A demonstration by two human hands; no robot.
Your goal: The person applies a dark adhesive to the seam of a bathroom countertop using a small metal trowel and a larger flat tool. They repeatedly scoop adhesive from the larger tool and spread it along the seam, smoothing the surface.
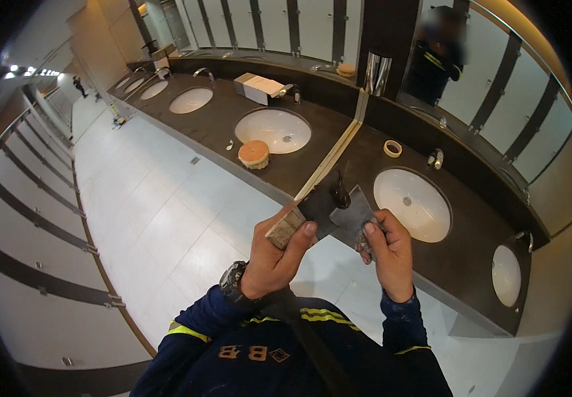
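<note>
My left hand (274, 257) is closed around the pale, worn handle of a wide dark-bladed scraper (285, 229), with the thumb on top. In my right hand (394, 255) is a grey, flat scraper blade (352, 215), pinched between thumb and fingers. The two blades meet or overlap in front of me, above the counter's front edge. A glossy dark lump of paste (340, 196) clings where they come together. Just beyond, pale strips of masking tape (336, 153) run across the dark counter (352, 165) toward the wall.
White basins (425, 210) are set along the counter, with taps behind. A tape roll (392, 148), a round orange-topped pad (253, 154) and a box (258, 86) lie on it. Cubicle doors (41, 264) line the left. Far off, a person (79, 86) stands on the pale floor.
</note>
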